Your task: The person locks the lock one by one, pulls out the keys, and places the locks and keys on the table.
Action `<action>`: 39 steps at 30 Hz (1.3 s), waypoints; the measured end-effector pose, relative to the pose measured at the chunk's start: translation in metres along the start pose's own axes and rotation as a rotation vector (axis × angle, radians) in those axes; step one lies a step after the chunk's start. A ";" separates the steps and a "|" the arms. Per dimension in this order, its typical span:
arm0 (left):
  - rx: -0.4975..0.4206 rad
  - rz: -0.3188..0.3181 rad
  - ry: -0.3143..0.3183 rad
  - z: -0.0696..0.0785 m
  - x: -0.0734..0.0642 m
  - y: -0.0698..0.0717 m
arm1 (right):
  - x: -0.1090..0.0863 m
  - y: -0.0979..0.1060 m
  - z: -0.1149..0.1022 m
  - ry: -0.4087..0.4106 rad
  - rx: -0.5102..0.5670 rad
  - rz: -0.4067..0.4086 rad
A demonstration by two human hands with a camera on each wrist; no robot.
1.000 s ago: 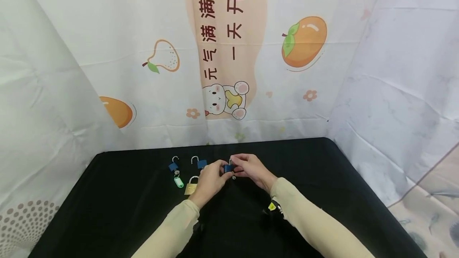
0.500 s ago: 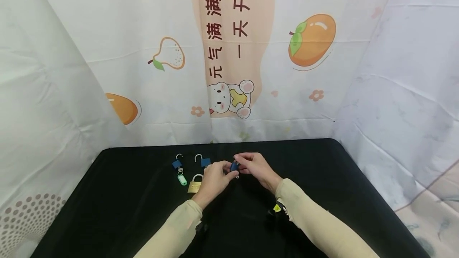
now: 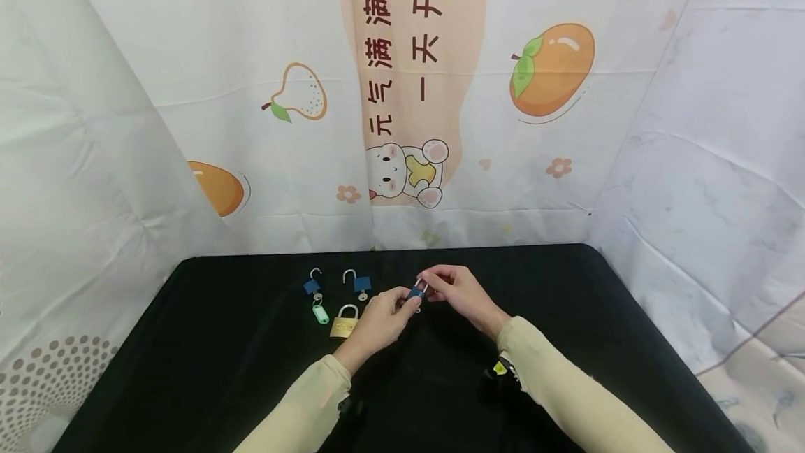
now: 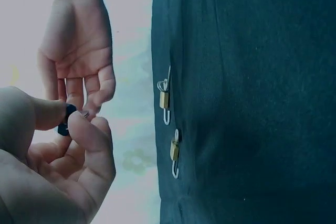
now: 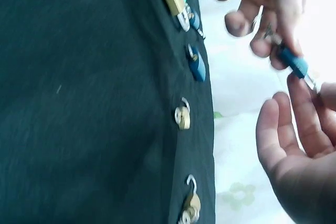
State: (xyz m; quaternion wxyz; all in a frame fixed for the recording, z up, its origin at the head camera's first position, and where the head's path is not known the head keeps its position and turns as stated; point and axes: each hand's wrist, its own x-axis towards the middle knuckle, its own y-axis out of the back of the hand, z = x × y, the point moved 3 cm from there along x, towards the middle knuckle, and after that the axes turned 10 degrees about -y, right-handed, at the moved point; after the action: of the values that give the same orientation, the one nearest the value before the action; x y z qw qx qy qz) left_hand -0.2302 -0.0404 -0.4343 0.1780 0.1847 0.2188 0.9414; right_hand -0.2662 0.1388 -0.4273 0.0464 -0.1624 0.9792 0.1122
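Observation:
A small blue padlock [image 3: 416, 291] is held up above the table, tilted, with its shackle towards the right hand. The left hand [image 3: 379, 320] pinches its body between thumb and fingers; a key and ring [image 5: 270, 35] hang at that end in the right wrist view. With thumb and fingertip, the right hand [image 3: 464, 297] pinches the shackle; its other fingers are loosely bent. In the left wrist view, fingers cover much of the blue body [image 4: 64, 128]. Whether the shackle is locked cannot be told.
Left on the black-covered table [image 3: 251, 369] lie two blue padlocks, one with a green tag [image 3: 321, 314], the other with a key [image 3: 361, 284], both shackles swung out. Nearby is a larger brass padlock [image 3: 343, 327]. Two small brass padlocks [image 4: 164, 99] show in the wrist views.
The held padlock has turned from upright to tilted. Both hands have moved slightly right, the left uncovering more of the blue and brass padlocks beside it. The head view has shifted a little.

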 end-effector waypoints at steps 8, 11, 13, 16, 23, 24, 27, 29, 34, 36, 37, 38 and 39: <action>0.030 0.012 -0.040 0.010 -0.008 0.000 | -0.012 0.003 -0.006 0.190 -0.379 -0.006; 0.020 0.005 -0.050 0.012 -0.009 0.002 | -0.013 0.000 -0.011 0.226 -0.431 -0.031; -0.002 0.002 -0.042 0.012 -0.010 0.003 | -0.013 -0.002 -0.013 0.233 -0.431 -0.050; -0.052 0.010 -0.034 0.012 -0.010 0.004 | -0.013 -0.005 -0.014 0.220 -0.406 -0.063; -0.104 0.048 -0.014 0.015 -0.007 0.007 | -0.012 -0.010 -0.016 0.206 -0.363 -0.072; -0.107 0.050 -0.007 0.014 -0.007 0.007 | -0.011 -0.011 -0.016 0.203 -0.360 -0.073; -0.114 0.037 0.001 0.013 -0.008 0.007 | -0.011 -0.011 -0.015 0.203 -0.361 -0.064; -0.125 0.016 0.001 0.012 -0.009 0.008 | -0.011 -0.010 -0.015 0.223 -0.376 -0.043; -0.198 -0.072 0.020 0.010 -0.016 0.012 | -0.013 -0.008 -0.015 0.238 -0.416 -0.006; -0.211 -0.097 0.025 0.010 -0.018 0.013 | -0.014 -0.006 -0.013 0.202 -0.379 -0.015; -0.211 -0.101 0.027 0.010 -0.018 0.013 | -0.014 -0.004 -0.012 0.177 -0.348 -0.019; -0.209 -0.098 0.025 0.009 -0.018 0.013 | -0.015 -0.001 -0.010 0.154 -0.304 -0.025; -0.206 -0.090 0.023 0.009 -0.018 0.013 | -0.016 0.001 -0.009 0.135 -0.256 -0.032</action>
State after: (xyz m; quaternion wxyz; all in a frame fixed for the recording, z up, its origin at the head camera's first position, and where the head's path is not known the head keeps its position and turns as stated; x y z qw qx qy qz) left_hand -0.2136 -0.0555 -0.4258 0.2356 0.1447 0.1309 0.9520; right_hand -0.2523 0.1422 -0.4161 -0.0391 -0.1897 0.9551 0.2243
